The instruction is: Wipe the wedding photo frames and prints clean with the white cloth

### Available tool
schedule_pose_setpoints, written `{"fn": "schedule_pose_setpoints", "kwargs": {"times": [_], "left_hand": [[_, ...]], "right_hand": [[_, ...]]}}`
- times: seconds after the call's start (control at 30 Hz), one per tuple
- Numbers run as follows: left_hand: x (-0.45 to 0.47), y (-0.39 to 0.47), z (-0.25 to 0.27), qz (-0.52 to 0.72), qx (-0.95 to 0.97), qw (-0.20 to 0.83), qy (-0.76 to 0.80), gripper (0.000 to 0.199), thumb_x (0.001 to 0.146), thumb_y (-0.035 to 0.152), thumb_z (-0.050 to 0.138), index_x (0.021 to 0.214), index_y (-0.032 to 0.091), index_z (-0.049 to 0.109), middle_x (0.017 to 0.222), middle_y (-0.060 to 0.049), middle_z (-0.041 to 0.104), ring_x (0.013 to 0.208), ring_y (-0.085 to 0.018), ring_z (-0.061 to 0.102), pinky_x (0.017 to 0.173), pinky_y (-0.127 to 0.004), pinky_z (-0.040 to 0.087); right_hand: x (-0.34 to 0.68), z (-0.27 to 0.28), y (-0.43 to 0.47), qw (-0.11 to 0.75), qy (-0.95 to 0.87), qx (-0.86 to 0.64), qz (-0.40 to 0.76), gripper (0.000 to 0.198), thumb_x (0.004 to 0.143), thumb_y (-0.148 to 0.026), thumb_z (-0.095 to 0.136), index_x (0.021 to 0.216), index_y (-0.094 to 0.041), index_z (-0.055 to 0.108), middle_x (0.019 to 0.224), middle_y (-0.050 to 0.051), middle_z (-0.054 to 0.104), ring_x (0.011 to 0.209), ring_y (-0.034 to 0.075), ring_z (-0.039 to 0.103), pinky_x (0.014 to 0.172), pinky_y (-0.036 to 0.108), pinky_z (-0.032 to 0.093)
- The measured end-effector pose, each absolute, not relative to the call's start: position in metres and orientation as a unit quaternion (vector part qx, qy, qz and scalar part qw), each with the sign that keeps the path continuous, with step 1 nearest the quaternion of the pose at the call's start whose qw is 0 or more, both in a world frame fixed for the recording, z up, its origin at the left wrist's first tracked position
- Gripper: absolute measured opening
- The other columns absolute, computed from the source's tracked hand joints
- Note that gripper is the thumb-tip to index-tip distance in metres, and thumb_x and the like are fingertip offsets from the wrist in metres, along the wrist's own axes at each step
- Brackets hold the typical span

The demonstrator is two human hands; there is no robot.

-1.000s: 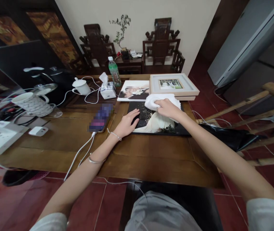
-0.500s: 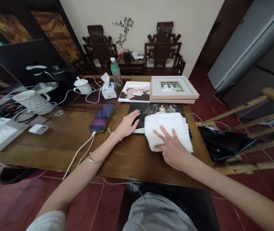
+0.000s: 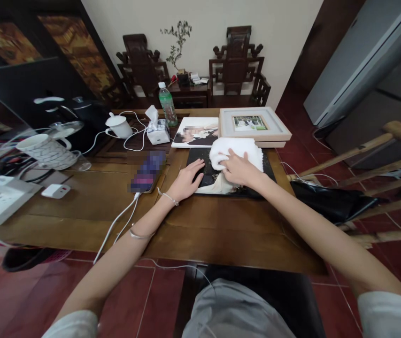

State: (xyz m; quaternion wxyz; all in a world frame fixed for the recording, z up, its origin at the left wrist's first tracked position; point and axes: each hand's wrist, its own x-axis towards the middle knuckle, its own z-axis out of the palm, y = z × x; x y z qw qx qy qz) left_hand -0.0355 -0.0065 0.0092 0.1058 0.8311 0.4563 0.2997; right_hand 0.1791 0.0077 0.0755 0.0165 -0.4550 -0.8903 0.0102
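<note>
A dark photo panel [image 3: 210,177] with a pale dress on it lies flat on the wooden table. My left hand [image 3: 188,180] rests along its left edge, fingers stretched out over the surface and nothing in the grasp. A folded white towel [image 3: 241,151] covers the panel's upper middle and reaches its far edge. My right hand [image 3: 237,167] presses down on the towel's near side, its fingers curled into the cloth. Towel and hand hide much of the picture beneath.
Beyond the panel lie a white-edged photo print [image 3: 195,132] and stacked light frames [image 3: 257,124]. Leftward are a phone [image 3: 147,171] on its cable, a tissue box [image 3: 158,133], a bottle [image 3: 167,105], a lidded cup [image 3: 119,126], a patterned mug [image 3: 47,150] and a power strip [image 3: 1,199].
My right hand has pushed the towel away from me, from the panel's near edge to its far edge, baring the lower part. My left hand stays in place.
</note>
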Motion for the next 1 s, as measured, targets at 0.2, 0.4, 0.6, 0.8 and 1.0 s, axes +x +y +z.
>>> {"fn": "schedule_pose_setpoints", "kwargs": {"times": [0.2,0.4,0.6,0.8,1.0], "left_hand": [[-0.034,-0.007,0.01,0.295,0.831,0.111,0.459,0.042,0.095,0.03,0.04,0.129,0.01,0.053,0.141,-0.016,0.049,0.136,-0.025,0.04,0.113,-0.046,0.033],[-0.033,-0.006,0.007,0.3,0.82,0.126,0.471,0.043,0.094,0.029,0.039,0.133,0.013,0.049,0.144,-0.015,0.046,0.138,-0.025,0.037,0.112,-0.049,0.033],[-0.033,-0.004,0.005,0.283,0.816,0.126,0.489,0.048,0.096,0.03,0.034,0.141,0.014,0.04,0.152,-0.014,0.034,0.143,-0.023,0.025,0.114,-0.047,0.028],[-0.034,-0.004,0.006,0.265,0.819,0.124,0.495,0.049,0.096,0.032,0.034,0.138,0.009,0.044,0.149,-0.017,0.038,0.142,-0.024,0.029,0.113,-0.046,0.029],[-0.035,-0.005,0.007,0.265,0.821,0.12,0.492,0.05,0.095,0.031,0.035,0.138,0.007,0.044,0.149,-0.018,0.038,0.141,-0.024,0.03,0.114,-0.045,0.028]], "right_hand": [[0.184,0.069,-0.001,0.034,-0.902,-0.431,-0.01,0.042,0.084,-0.017,0.038,0.115,-0.018,0.065,0.15,0.009,0.038,0.137,0.037,0.025,0.097,0.074,0.027],[0.196,0.06,-0.076,0.022,-0.916,-0.399,0.022,0.039,0.08,-0.015,0.044,0.109,-0.019,0.069,0.154,0.007,0.032,0.142,0.04,0.016,0.102,0.073,0.019],[0.199,0.067,-0.097,0.034,-0.918,-0.389,0.068,0.035,0.079,-0.014,0.045,0.102,-0.02,0.071,0.15,0.007,0.04,0.141,0.039,0.022,0.102,0.071,0.022],[0.184,0.08,-0.034,0.047,-0.902,-0.424,0.068,0.037,0.087,-0.019,0.037,0.11,-0.016,0.066,0.127,0.021,0.058,0.127,0.036,0.044,0.097,0.063,0.034],[0.169,0.085,0.011,0.042,-0.882,-0.469,0.033,0.039,0.088,-0.021,0.036,0.115,-0.016,0.064,0.114,0.021,0.063,0.106,0.034,0.058,0.09,0.053,0.042]]}}
